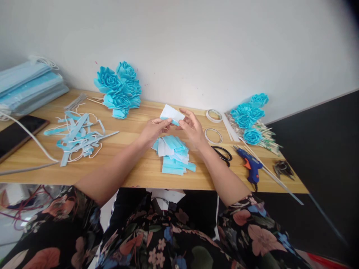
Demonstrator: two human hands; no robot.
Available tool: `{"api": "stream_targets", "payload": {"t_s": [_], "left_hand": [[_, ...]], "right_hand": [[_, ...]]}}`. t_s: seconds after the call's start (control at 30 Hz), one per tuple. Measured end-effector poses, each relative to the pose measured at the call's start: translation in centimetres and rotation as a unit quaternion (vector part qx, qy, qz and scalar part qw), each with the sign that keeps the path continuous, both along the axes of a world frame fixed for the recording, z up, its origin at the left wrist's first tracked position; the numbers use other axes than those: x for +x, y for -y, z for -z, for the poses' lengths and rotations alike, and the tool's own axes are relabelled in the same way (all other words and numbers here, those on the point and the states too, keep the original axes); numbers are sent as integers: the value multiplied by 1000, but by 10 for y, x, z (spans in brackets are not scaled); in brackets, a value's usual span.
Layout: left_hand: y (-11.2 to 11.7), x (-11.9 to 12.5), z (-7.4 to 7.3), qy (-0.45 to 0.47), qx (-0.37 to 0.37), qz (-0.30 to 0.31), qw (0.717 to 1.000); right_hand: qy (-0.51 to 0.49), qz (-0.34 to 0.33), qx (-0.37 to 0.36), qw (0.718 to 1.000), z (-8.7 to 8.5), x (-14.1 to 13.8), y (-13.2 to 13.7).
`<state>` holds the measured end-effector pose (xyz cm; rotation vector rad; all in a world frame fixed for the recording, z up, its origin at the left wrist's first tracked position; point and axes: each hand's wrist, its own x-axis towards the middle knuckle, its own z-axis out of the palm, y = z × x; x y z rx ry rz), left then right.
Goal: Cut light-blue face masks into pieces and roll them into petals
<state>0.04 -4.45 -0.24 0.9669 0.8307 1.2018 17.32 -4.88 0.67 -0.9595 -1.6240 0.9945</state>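
Note:
Both hands meet above the middle of the wooden table. My left hand and my right hand pinch a small folded piece of mask fabric, white on one side and blue on the other, from either end. Just below the hands lies a pile of cut blue and white fabric pieces.
A bunch of blue fabric roses leans on the wall; more roses on sticks lie at right. Two tape rolls, black scissors and a blue glue gun sit right. Fabric scraps, a phone and stacked masks at left.

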Motion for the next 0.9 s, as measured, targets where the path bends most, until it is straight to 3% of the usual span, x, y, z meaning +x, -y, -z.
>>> {"api": "stream_targets", "payload": {"t_s": [0.17,0.57,0.77,0.9], "left_hand": [[-1,2,5,-60,23,-15,998],[0,-1,-2,67,-36,1,997],[1,1,-1,44,-38,42,997],[2,1,0,25,-42,29,998]], "right_hand": [[34,2,4,999,7,-2,-3],[65,11,38,997,5,-2,0],[69,22,46,996,6,-3,0],[76,27,42,996,5,-2,0]]}}
